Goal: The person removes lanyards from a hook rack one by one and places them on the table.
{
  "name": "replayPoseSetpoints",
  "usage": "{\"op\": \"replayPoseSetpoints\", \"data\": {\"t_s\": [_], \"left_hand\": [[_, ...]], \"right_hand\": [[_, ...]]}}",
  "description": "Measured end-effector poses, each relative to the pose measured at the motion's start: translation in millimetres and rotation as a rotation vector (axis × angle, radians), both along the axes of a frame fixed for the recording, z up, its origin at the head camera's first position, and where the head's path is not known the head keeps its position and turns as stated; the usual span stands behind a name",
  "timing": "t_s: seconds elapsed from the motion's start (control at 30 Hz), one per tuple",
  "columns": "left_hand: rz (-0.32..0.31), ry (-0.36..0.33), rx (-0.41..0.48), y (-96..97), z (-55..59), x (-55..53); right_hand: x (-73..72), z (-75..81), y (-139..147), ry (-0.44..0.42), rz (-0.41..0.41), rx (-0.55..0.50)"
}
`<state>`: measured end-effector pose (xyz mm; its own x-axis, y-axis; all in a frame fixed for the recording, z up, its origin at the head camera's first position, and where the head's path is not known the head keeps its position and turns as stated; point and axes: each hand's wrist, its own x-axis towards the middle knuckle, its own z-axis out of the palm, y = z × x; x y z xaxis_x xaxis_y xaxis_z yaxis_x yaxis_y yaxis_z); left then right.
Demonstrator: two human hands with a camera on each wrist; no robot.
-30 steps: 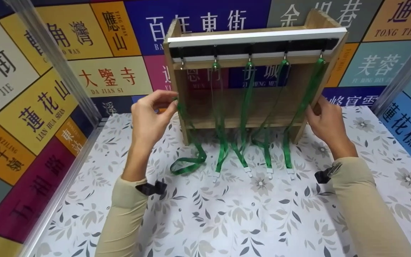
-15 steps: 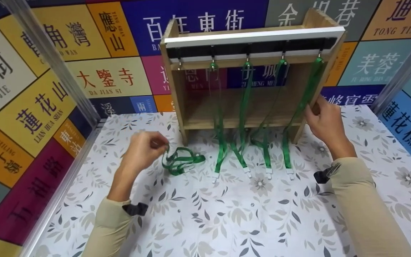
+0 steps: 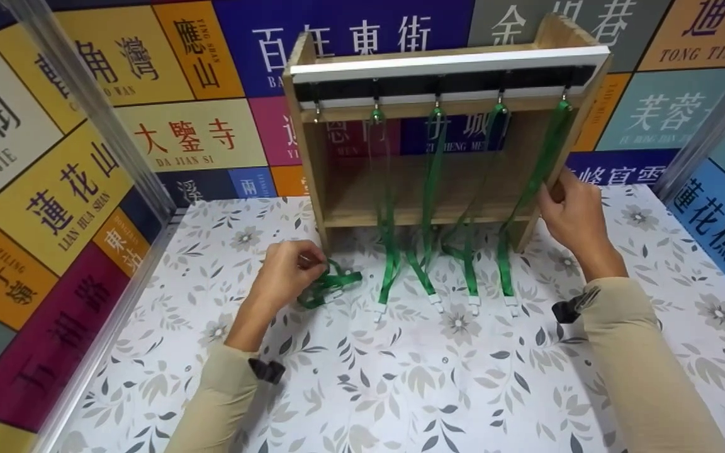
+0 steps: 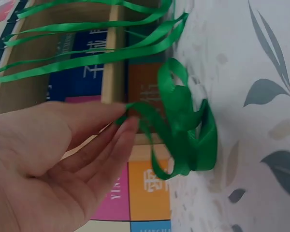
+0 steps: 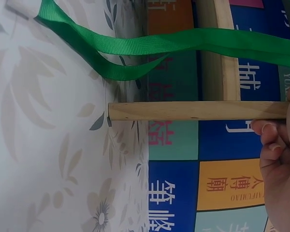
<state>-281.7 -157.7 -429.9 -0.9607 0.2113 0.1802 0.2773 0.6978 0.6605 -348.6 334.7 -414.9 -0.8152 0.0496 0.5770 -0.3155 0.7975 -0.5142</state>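
Note:
My left hand (image 3: pixel 284 270) pinches a green lanyard (image 3: pixel 347 277) between thumb and fingertips, low at the left front of a wooden rack (image 3: pixel 313 163). In the left wrist view most of this lanyard (image 4: pixel 186 125) lies in a loose, looped heap on the cloth, with one loop rising to the fingertips. My right hand (image 3: pixel 576 211) grips the rack's right side panel, its fingers at the panel's edge (image 5: pixel 183 110) in the right wrist view. Several other green lanyards (image 3: pixel 432 182) hang from metal hooks on the rack's black-and-white bar (image 3: pixel 450 60). The leftmost hook (image 3: pixel 317 113) bears nothing.
White clips (image 3: pixel 438 303) at the lower ends of the hanging lanyards lie on the floral tablecloth (image 3: pixel 400 390) in front of the rack. Panels with colourful lettering (image 3: pixel 192 135) stand behind and beside the table, with clear corner posts (image 3: pixel 117 126).
My left hand has come down from the rack's left side to the table, then moved right. The lanyard it holds has dropped into a heap. My right hand stays on the rack.

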Motion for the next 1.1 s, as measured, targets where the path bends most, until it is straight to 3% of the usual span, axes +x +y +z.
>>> {"op": "replayPoseSetpoints", "data": {"t_s": [0.07, 0.3, 0.83, 1.1], "left_hand": [[0.011, 0.005, -0.022, 3.9, -2.9, -2.7], [-0.019, -0.076, -0.063, 8.3, -10.0, -6.2], [-0.042, -0.084, -0.090, 7.7, -14.8, -4.6], [-0.004, -0.100, -0.092, 10.7, -14.1, -4.9]], "right_hand": [[0.7, 0.0, 0, -0.008, -0.002, -0.006], [2.1, -0.6, -2, -0.039, -0.003, -0.026], [2.8, 0.1, -1, -0.050, -0.012, -0.027], [2.6, -0.5, -1, -0.056, -0.015, -0.030]]}}
